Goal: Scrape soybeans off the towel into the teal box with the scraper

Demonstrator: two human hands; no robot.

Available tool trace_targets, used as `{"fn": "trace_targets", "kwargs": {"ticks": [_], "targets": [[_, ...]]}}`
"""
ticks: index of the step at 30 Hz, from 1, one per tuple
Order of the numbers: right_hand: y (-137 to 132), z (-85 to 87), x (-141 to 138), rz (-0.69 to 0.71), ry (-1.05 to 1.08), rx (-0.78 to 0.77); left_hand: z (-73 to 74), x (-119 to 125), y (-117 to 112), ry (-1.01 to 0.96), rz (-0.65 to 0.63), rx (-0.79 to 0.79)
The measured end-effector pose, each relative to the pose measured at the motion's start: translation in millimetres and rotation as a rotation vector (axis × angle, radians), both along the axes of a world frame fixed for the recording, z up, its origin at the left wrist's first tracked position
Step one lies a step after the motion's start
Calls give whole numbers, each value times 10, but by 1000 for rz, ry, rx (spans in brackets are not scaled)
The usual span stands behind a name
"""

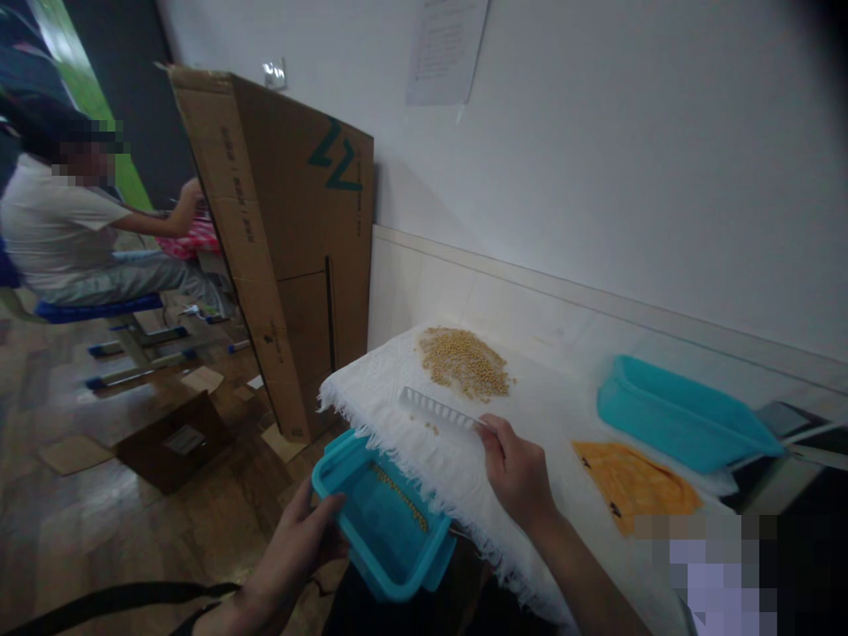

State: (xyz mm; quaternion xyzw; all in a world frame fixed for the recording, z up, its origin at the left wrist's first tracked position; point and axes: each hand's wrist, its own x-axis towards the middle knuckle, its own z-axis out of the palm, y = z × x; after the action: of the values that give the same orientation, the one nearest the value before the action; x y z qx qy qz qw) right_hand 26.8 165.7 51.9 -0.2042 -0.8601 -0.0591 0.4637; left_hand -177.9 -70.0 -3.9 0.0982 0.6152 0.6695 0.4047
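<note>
Head view, middle of the frame: how do the beans [464, 360] divide up?

Unevenly. Most lie in a loose heap on the white cloth [464, 477], just above the strays. Only a thin row sits inside the blue tub [381, 521] at lower centre, along its upper-right wall. I'd judge the larger share is yet to leave the cloth, with little in the tub.

And the hands?

The left hand [311, 521], lower left, has its fingers curled over the tub's left rim. The right hand [520, 468] has its fingers pinched on the right end of a white strip [441, 407], which lies between heap and tub. Whether it touches the cloth, I can't tell.

What about materials?

The beans look small, round, dry and yellowish. The cloth seems woven, with a ragged fringe. The tub looks like smooth plastic, round-cornered and lipped. The strip is straight and stiff-looking, notched in a row. Toward lower right, a crumpled orange sheet [639, 481] lies beside a turquoise bin [689, 415].
</note>
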Motion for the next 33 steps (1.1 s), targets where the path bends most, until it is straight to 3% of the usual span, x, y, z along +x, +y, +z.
{"fn": "trace_targets", "kwargs": {"ticks": [12,17,24,28,33], "targets": [[-529,98,222,262,1,58,164,39,10,19,23,-49],[-567,152,235,247,52,-17,260,84,-1,20,-6,-59],[-49,107,78,-29,128,-358,53,75,53,7,52,-87],[370,57,-24,-119,73,-567,40,84,38,5,49,-86],[777,-9,-19,-225,73,-625,38,121,22,-16,61,-103]]}}
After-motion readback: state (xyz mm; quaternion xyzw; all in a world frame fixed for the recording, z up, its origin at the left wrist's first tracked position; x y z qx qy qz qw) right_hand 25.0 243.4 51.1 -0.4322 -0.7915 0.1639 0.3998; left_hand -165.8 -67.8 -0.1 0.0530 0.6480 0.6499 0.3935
